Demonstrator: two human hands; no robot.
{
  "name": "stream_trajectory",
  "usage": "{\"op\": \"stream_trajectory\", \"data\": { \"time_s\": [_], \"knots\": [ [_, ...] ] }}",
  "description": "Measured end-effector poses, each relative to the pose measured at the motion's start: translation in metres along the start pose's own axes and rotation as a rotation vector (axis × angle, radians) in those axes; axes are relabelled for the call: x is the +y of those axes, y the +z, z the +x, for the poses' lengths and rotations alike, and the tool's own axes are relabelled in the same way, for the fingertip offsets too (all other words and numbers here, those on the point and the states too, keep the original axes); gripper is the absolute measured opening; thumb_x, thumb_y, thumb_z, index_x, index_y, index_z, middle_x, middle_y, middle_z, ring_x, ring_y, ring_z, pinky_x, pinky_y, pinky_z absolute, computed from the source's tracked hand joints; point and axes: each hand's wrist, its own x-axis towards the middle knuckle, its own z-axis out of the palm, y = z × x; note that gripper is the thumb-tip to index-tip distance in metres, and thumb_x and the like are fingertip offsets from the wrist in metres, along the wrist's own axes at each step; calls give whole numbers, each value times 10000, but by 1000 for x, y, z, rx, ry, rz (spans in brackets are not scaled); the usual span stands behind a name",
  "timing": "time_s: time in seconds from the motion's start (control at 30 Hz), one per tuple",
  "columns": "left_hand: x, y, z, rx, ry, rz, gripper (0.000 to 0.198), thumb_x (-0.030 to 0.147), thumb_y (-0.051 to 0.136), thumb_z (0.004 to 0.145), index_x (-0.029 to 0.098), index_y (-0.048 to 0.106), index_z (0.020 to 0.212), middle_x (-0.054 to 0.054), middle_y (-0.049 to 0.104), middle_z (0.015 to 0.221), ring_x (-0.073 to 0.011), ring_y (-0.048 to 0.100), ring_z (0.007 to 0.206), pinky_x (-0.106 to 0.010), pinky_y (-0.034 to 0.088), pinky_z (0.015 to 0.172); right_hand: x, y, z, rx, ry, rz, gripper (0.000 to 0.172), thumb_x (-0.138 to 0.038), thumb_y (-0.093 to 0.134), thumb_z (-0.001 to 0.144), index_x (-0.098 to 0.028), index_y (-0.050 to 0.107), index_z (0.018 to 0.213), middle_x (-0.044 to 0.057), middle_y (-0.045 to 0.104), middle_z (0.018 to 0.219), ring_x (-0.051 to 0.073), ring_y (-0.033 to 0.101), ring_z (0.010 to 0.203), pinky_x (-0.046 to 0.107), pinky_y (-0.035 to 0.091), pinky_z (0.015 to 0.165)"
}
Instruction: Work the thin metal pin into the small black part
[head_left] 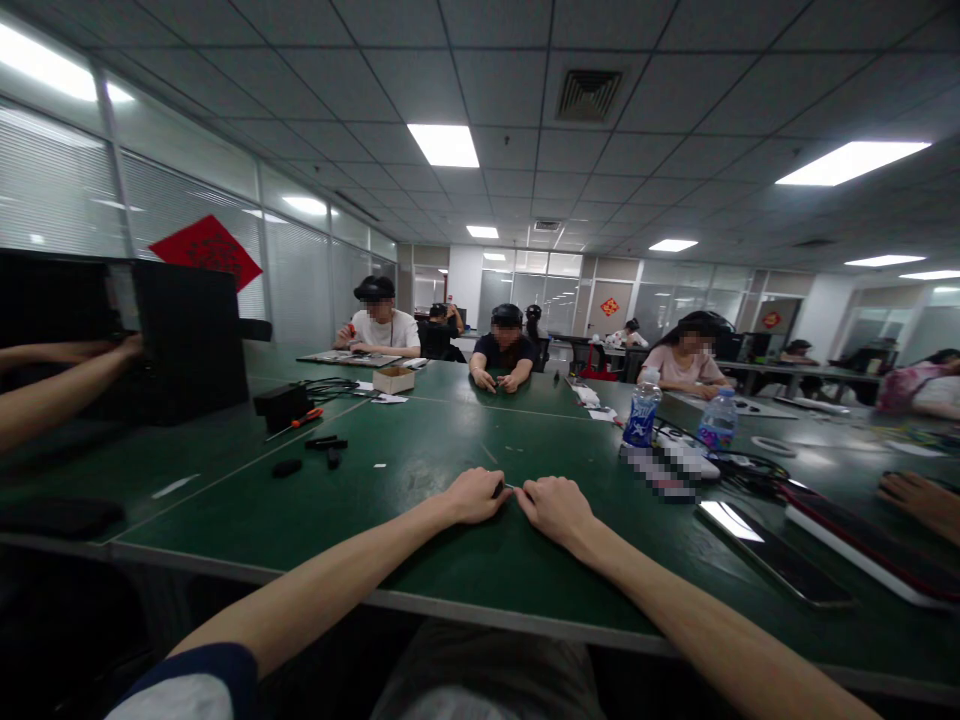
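My left hand (476, 496) rests on the green table (420, 450), its fingers closed round a small dark thing (499, 489) that is mostly hidden. A thin pale tip shows in the narrow gap between my two hands. Close beside it on the right, my right hand (556, 510) lies knuckles up with the fingers curled in. Whatever its fingertips pinch is hidden from me. A small white scrap (380, 465) and several small black pieces (327, 443) lie on the table to the left of my hands.
An orange-handled screwdriver (306, 418) lies by a black box (283, 407) at left. Two bottles, a blue-labelled one (641, 415) and a clear one (718, 420), stand right, near a phone (776, 555). A black case (191, 340) stands far left. Co-workers' hands (495, 382) are across the table.
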Motion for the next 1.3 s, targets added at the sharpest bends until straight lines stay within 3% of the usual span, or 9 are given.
{"op": "stream_trajectory", "data": {
  "time_s": [0.57, 0.8, 0.9, 1.13, 1.3],
  "knots": [
    [6, -8, -4, -47, 67, -66, 421, 532, 303, 882, 202, 559, 927, -80, 642, 857, -224, 606, 782, -286, 407, 651, 38, 12, 4, 118, -286, 109, 460, -429, 318, 949, -179, 641, 738, 47, 653, 700, 141, 584, 628, 237, 351, 625],
    [3, -9, 1, -56, -34, -109, 358, 479, 348, 882, 190, 559, 898, -77, 637, 864, -207, 598, 783, -268, 396, 639, 20, -1, 3, 161, -459, 265, 386, -405, 358, 938, -195, 650, 798, 24, 652, 726, 117, 567, 635, 214, 349, 628],
    [1, -6, 1, -27, 2, -109, 335, 464, 361, 880, 195, 559, 901, -75, 635, 854, -205, 594, 776, -267, 389, 633, 21, -1, 6, 135, -397, 252, 380, -401, 358, 939, -197, 657, 820, 24, 661, 747, 119, 575, 655, 212, 358, 646],
    [4, -1, 3, 13, 70, -126, 390, 497, 309, 896, 188, 547, 879, -59, 627, 808, -183, 570, 712, -263, 361, 619, 50, 1, 6, 34, -186, 152, 436, -453, 346, 937, -192, 659, 783, 30, 665, 732, 129, 586, 660, 217, 366, 671],
    [7, 0, 4, 5, 99, -144, 385, 483, 317, 899, 180, 552, 866, -56, 621, 792, -177, 568, 702, -260, 351, 615, 43, 1, 6, 17, -183, 119, 440, -480, 346, 931, -198, 666, 825, 39, 670, 759, 144, 595, 691, 223, 365, 668]
  ]
}}
